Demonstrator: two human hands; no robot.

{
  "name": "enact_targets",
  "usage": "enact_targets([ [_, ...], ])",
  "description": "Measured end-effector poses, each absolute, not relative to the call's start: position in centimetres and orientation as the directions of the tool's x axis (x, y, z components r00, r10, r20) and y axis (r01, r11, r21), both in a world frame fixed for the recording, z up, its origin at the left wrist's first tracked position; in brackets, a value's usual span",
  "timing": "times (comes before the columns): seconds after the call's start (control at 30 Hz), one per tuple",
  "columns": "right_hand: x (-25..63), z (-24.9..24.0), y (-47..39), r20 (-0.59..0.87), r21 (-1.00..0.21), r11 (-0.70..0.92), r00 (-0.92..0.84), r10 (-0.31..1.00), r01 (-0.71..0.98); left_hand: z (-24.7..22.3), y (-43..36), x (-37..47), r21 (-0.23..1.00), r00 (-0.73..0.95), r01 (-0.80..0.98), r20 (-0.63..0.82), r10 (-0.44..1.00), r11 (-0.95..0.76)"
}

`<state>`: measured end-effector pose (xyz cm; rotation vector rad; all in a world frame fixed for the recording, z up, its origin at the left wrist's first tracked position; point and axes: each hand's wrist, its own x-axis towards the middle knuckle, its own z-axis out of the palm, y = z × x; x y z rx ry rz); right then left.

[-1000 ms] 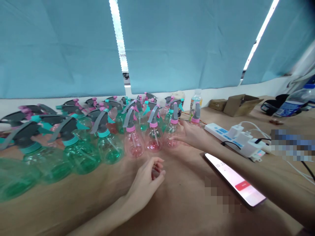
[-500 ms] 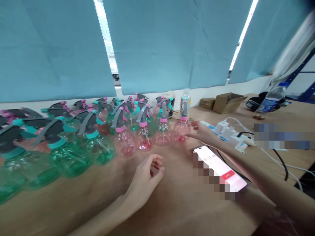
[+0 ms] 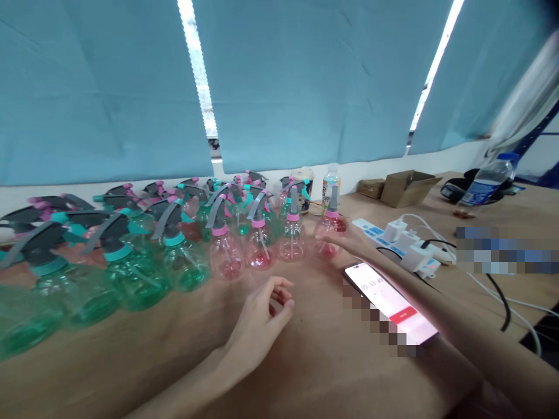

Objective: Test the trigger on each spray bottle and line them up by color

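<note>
Hands: two, both bare, over a wooden counter (image 3: 314,355). Right hand (image 3: 351,238) is at the right end of the front row, part open and curved about a pink spray bottle (image 3: 326,226); thumb lies across the near side, fingertips show at the far side. Whether the grip is firm cannot be told. Bottle stands upright, grey trigger on top, pink collar, a little apart from its neighbour.

Left hand (image 3: 264,305) is loosely curled, palm turned inward, thumb clear of the fingers, holding nothing. It lies in front of the pink bottles, well apart from the other hand; contact with the counter not discernible.

Front row, continuing leftward: three more pink-collared bottles (image 3: 261,247), then green bottles (image 3: 138,273) with turquoise collars, a shallow green liquid low in each. Further spray bottles are crowded behind.

Right side: phone (image 3: 393,302) lying face up beneath the right forearm, screen lit with digits and a red button; power strip (image 3: 371,231) just beyond, white plugs (image 3: 408,241) fitted. Farther back: drink bottle (image 3: 331,177), open cardboard box (image 3: 404,191), large water bottle (image 3: 487,180). Blue-green curtain (image 3: 305,81) behind.
</note>
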<state>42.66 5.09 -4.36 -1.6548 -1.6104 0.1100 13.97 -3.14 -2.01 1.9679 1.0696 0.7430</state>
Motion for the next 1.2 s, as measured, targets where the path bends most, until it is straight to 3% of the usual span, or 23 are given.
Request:
enact_targets([
  [0.13, 41.9, -2.7, 1.8, 0.444, -0.664, 0.141, 0.236, 0.864, 0.734, -1.7, -3.1, 13.4, 0.829, 0.482, 0.414, 0.152, 0.863, -0.377],
  [0.27, 39.0, -0.9, -2.8, 0.445, -0.674, 0.199, 0.175, 0.878, 0.711, -1.1, -2.8, 12.3, 0.832, 0.463, 0.400, 0.178, 0.868, -0.384],
  [0.5, 30.2, -0.7, -6.5, 0.423, -0.754, 0.423, -0.122, 0.898, 0.503, 0.6, -3.1, 9.4, 0.842, 0.408, 0.367, 0.236, 0.882, -0.395],
  [0.83, 20.9, -1.5, -6.2, 0.391, -0.811, 0.495, -0.339, 0.856, 0.312, 2.6, -3.8, 4.6, 0.822, 0.344, 0.406, 0.268, 0.900, -0.400],
  [1.2, 18.5, -3.2, -5.7, 0.440, -0.739, 0.549, -0.338, 0.832, 0.390, 3.3, -3.9, 4.4, 0.796, 0.275, 0.414, 0.354, 0.894, -0.442],
])
